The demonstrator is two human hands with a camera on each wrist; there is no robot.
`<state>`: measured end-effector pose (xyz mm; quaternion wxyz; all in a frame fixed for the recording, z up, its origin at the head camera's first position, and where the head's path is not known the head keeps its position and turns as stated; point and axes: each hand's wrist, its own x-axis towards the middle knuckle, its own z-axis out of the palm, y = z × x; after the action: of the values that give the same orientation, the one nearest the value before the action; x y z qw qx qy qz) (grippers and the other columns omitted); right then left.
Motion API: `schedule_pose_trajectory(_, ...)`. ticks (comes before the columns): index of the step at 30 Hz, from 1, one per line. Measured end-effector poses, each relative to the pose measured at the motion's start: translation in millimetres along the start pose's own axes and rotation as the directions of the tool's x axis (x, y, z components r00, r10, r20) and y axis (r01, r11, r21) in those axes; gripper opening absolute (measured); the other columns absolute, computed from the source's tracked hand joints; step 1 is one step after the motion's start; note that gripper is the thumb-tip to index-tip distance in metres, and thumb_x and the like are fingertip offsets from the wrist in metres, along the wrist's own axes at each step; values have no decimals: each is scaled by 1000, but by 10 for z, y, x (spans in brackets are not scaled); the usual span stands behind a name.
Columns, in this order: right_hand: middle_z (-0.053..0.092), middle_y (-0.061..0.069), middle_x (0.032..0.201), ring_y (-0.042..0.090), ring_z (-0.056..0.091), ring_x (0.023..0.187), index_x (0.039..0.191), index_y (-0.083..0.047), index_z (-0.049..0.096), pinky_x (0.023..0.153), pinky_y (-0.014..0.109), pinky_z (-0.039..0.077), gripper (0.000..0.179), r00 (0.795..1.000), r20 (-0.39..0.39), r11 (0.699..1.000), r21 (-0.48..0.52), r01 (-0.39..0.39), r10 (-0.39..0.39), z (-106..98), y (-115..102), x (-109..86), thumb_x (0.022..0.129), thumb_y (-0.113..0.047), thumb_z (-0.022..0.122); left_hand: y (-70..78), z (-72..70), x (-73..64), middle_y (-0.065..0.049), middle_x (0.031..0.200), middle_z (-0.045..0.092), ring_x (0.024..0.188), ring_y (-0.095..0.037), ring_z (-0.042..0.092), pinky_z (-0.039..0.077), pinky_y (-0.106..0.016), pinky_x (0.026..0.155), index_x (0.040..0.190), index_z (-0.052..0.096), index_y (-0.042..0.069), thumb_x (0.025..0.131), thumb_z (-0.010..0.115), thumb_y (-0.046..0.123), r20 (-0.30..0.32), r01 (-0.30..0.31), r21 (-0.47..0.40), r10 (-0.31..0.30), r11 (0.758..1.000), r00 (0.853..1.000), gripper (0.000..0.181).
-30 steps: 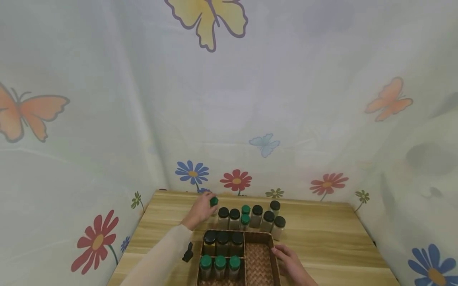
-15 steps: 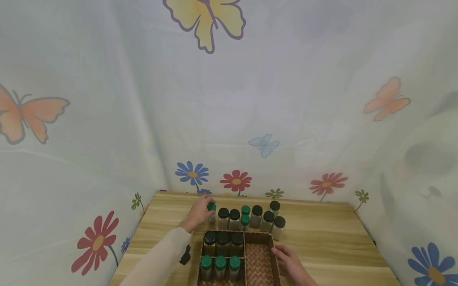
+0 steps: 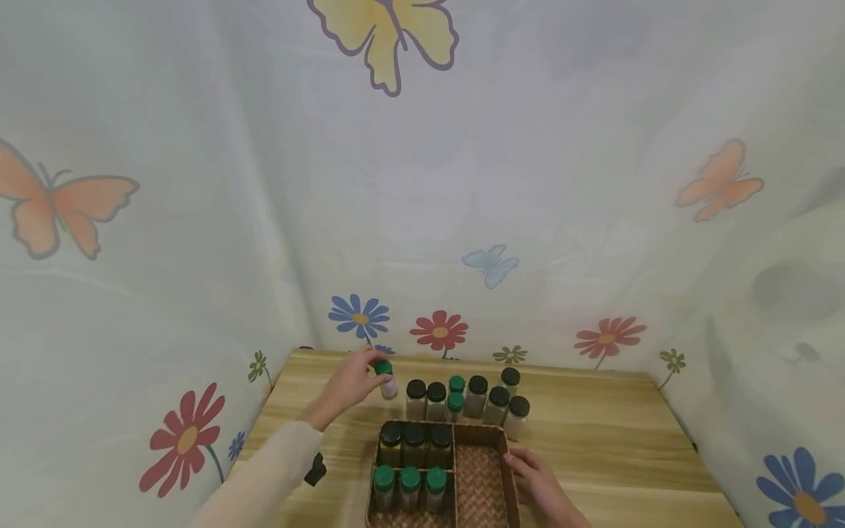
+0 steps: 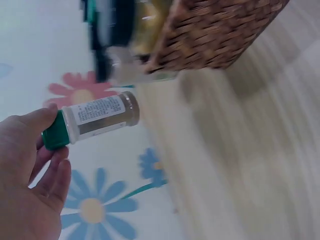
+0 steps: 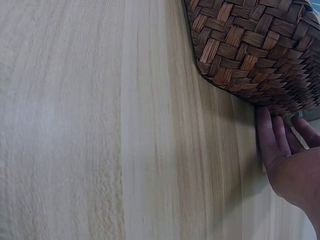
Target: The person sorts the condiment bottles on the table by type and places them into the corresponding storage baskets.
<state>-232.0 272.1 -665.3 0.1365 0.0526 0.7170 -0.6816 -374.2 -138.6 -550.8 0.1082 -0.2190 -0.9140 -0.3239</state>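
Note:
In the head view my left hand [image 3: 348, 383] pinches a small spice jar by its green cap, left of the jars at the back. The left wrist view shows this spice jar [image 4: 101, 117] clear of the table, with a white printed label and brownish contents. My right hand [image 3: 540, 480] lies against the outer right side of a woven basket [image 3: 513, 490]. Close up, its fingers [image 5: 269, 131] reach the basket's wall without curling round it. Several black-capped jars [image 3: 414, 434] fill the basket's back left compartment, and green-capped jars [image 3: 410, 480] stand in the one before it.
Behind the basket stand several black-capped jars [image 3: 477, 387] and two green-capped ones [image 3: 455, 403]. Wooden table [image 3: 594, 425] extends right to a patterned cloth wall [image 3: 422, 220]. The basket's long right compartment [image 3: 480, 480] shows its woven bottom.
My left hand has drawn the green-capped spice jar a little left, away from the other jars, and now tilts it. The right hand stays at the basket.

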Motion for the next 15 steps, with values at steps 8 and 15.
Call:
schedule_pose_trajectory(8, 56, 28, 142, 37, 54, 130, 142, 8, 54, 95, 60, 57, 60, 1000, -4, 1000, 28, 14, -14, 7, -1, -18, 109, -41, 60, 341, -396, -200, 10, 101, 63, 93, -8, 63, 59, -35, 82, 120, 77, 15, 91, 87, 31, -37, -123, 30, 125, 992, 992, 35)
schedule_pose_trajectory(15, 55, 26, 143, 37, 54, 129, 144, 7, 52, 95, 61, 56, 63, 1000, -13, 1000, 23, -8, 9, 10, -26, -20, 107, -43, 62, 655, -533, -465, 17, 105, 63, 94, -5, 64, 59, -29, 79, 119, 75, 24, 89, 88, 35, -23, -234, -24, 233, 972, 972, 34)
